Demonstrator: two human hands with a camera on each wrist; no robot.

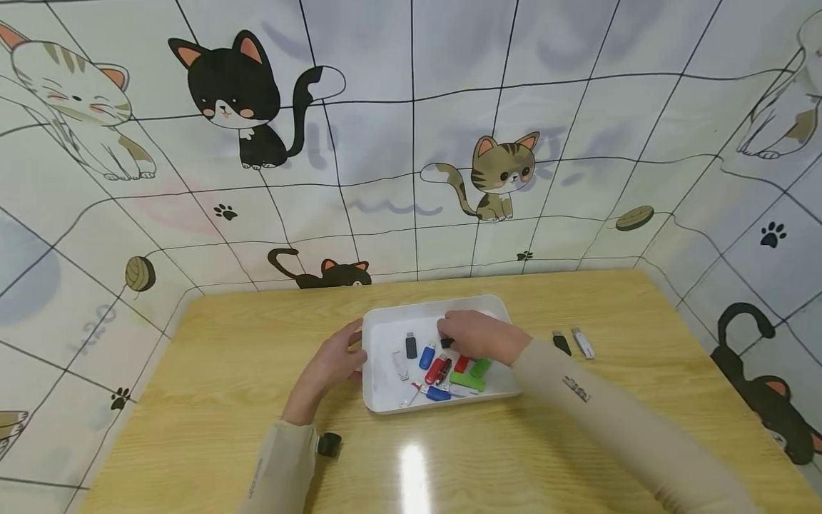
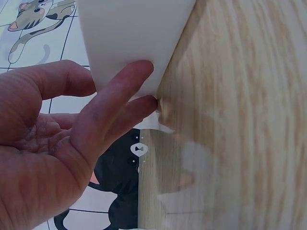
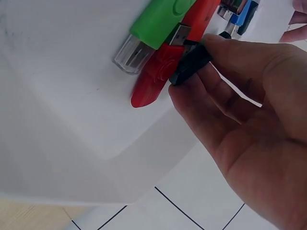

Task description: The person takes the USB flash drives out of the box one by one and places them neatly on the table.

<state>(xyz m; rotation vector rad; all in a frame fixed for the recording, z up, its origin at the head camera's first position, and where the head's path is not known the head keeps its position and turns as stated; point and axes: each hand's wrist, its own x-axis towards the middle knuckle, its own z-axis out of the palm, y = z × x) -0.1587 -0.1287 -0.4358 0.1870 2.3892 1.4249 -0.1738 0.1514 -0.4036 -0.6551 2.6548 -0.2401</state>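
Note:
A shallow white tray holds several USB flash drives. My left hand is at the tray's left side; in the left wrist view its fingertips touch the outer wall with the fingers extended. Inside the tray, my right hand pinches a black USB flash drive between thumb and finger. Just beside it lie a red drive and a green drive with a clear cap. A dark drive, a blue drive and a white drive lie further left in the tray.
On the wooden table, right of the tray, lie a black USB drive and a white-silver one. Behind the table hangs a cat-print cloth, which also covers both sides.

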